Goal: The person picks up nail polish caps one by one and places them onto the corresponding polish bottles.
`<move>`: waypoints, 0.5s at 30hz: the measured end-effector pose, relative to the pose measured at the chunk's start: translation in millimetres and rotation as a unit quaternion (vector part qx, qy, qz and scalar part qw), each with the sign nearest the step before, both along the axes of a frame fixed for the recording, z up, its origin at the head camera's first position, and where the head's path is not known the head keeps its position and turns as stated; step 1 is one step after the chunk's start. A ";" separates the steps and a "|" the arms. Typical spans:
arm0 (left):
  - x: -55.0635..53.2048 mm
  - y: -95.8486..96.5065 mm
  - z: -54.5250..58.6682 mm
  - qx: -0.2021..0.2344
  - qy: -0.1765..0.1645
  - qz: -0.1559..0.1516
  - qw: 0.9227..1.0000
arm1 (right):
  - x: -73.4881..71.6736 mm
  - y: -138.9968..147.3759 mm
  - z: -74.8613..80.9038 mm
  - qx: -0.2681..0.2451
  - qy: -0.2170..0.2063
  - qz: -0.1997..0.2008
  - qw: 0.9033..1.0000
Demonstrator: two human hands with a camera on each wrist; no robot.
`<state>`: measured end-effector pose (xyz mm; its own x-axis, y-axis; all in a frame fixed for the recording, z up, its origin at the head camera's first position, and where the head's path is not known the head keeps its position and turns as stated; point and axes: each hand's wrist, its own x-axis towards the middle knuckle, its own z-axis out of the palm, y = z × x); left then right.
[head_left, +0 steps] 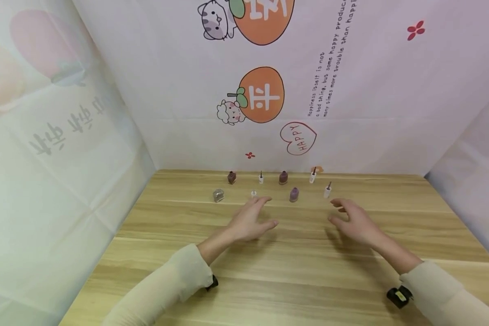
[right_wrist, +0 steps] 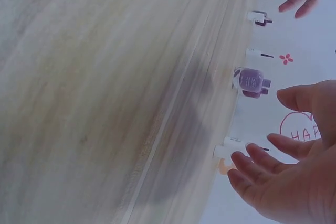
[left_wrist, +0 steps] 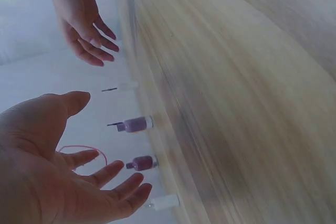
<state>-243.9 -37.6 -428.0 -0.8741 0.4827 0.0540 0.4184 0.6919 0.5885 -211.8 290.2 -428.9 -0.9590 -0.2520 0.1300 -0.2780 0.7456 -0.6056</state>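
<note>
Bottles [head_left: 283,178], 4 in number, stood on the far part of the table [head_left: 305,280], toward 12 o'clock from the person, among 4 white caps [head_left: 327,192]. Taken from the left hand [head_left: 248,224], the grey bottle [head_left: 218,195] stood at 10 o'clock, the brown bottle [head_left: 231,178] at 11, the dark purple bottle [head_left: 283,178] at 1 and the light purple bottle [head_left: 294,195] at 2. 1 cap, partly hidden, stood just beyond that hand at 12 o'clock. The left hand was wide, thumb well apart from the fingers. The right hand [head_left: 352,222] was also wide, its fingers slightly bent; 2 caps stood between 10 and 11 o'clock of it, brushes [head_left: 330,184] upward, the closer near the fingertips. Beyond, at 12 o'clock, rose a printed wall [head_left: 371,145].
</note>
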 end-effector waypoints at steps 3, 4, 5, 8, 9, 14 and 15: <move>0.6 6.3 -0.2 0.000 -0.011 0.004 1.000 | -0.3 1.5 -1.6 -0.004 -0.011 -0.007 1.000; -0.1 8.3 -1.2 -0.002 -0.012 0.006 1.000 | -0.5 2.1 -2.3 -0.006 -0.014 -0.010 1.000; -0.6 9.7 -1.4 -0.001 -0.013 0.006 1.000 | -0.9 2.6 -3.0 -0.006 -0.017 -0.013 1.000; -3.7 14.1 -2.0 0.006 -0.016 0.005 1.000 | -2.8 4.0 -3.6 -0.012 -0.025 -0.022 0.999; -4.9 15.4 -1.7 0.011 -0.018 0.006 1.000 | -3.6 4.3 -3.4 -0.015 -0.027 -0.025 0.999; -12.4 21.9 -0.4 0.047 -0.037 0.008 0.998 | -8.6 5.3 -0.6 -0.033 -0.043 -0.038 0.998; -13.6 23.1 -0.1 0.055 -0.043 0.011 0.998 | -9.7 5.4 0.0 -0.036 -0.048 -0.041 0.997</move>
